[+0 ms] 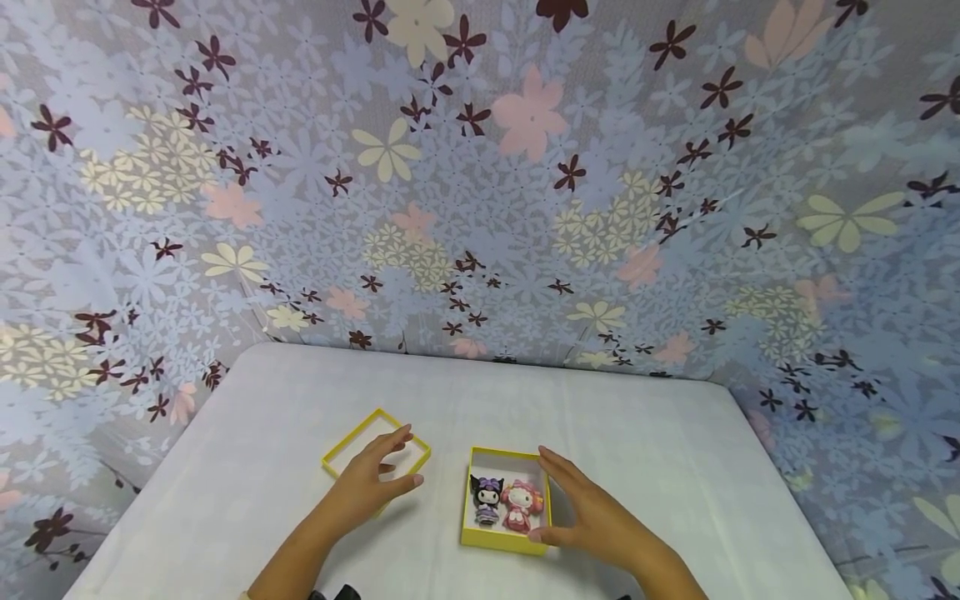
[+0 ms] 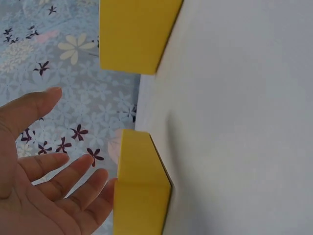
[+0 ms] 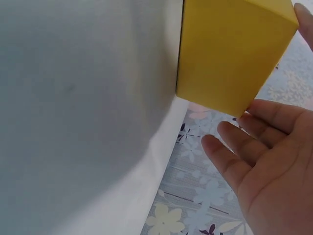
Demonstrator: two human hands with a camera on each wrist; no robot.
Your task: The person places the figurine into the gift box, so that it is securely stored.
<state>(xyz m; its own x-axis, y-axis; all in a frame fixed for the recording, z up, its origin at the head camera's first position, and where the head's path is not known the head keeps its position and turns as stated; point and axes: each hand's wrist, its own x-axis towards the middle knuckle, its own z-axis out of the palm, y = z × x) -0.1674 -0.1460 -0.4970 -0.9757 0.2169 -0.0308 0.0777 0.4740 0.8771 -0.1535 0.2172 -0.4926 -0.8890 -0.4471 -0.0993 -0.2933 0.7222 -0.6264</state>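
a: hovering over the lid (image 1: 375, 450), is the left hand (image 1: 375, 482) gripping it?
b: no, fingers spread, loose, just above it.
a: and the box (image 1: 506, 502)?
b: right of the lid on the table (image 1: 660, 467), two figures (image 1: 502, 502) inside. the right hand (image 1: 592, 517) is at its right side, fingers straight, holding nothing.

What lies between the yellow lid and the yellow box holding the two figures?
Head view: only the left hand and bare white table separate the lid from the box.

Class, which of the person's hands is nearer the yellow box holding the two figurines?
Right. The right hand is against the yellow box; the left hand hovers over the lid.
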